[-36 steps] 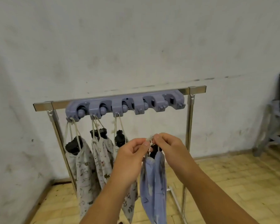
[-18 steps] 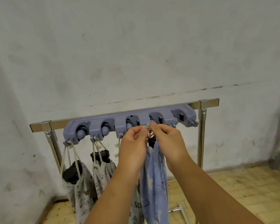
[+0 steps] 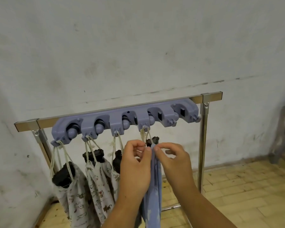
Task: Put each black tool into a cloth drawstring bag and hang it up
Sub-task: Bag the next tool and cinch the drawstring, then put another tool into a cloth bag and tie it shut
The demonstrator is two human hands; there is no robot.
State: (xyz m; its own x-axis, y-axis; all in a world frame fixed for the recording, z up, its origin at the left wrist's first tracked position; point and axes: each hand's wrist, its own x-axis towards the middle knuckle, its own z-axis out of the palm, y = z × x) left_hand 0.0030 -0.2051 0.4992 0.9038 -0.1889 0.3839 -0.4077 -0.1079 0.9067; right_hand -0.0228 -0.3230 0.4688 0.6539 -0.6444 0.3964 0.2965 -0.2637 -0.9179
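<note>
- A purple hook rack [image 3: 125, 116] with a row of clips and hooks is fixed along a metal rail [image 3: 211, 100], which stands in front of a scuffed pale wall [image 3: 138, 46].
- A blue bag [image 3: 152, 186] hangs from the fourth hook from the left by its pale cord [image 3: 145, 134], looped over that hook.
- The knobbly top of a black tool [image 3: 153, 140] pokes out of the blue bag's gathered mouth.
- The left hand [image 3: 135, 168] is at the bag's neck. Its fingers [image 3: 148, 150] are curled, with thumb and forefinger pinching the cloth from the left.
- The right hand [image 3: 174, 162] meets it from the other side, with thumb and forefinger closed on the same gathered top. Its other fingers are blurred.
- Three patterned bags [image 3: 69, 186] hang from the first three hooks to the left. Each is cream with small prints, and each has a black tool showing at its mouth.
- The third of these is partly hidden behind the left hand.
- A yellowish tiled floor [image 3: 237, 186] lies below.
</note>
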